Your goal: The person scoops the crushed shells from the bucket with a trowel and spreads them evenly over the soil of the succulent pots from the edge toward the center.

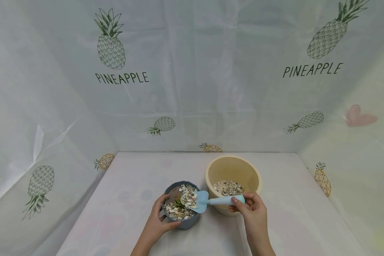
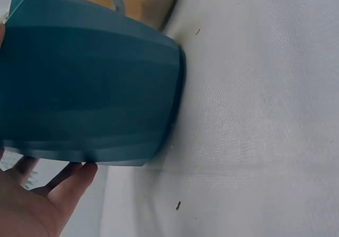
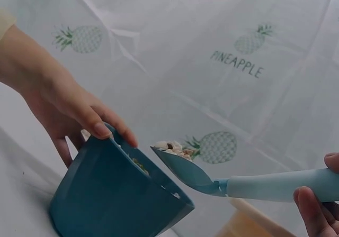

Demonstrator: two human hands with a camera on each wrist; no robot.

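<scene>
A small blue flower pot holds pale gravel and a little green plant. My left hand grips this pot from its left side, thumb at the front and fingers round the rim; in the left wrist view the fingertips touch its wall. Pinched in my right hand is the handle of a light blue garden trowel. Its blade lies over the pot's right part, heaped with gravel. From the right wrist view, the blade sits just above the rim, tilted slightly.
Behind and to the right of the pot stands a larger cream bucket with gravel on its bottom. A pale cloth covers the table. Pineapple-printed sheets hang at the back and sides.
</scene>
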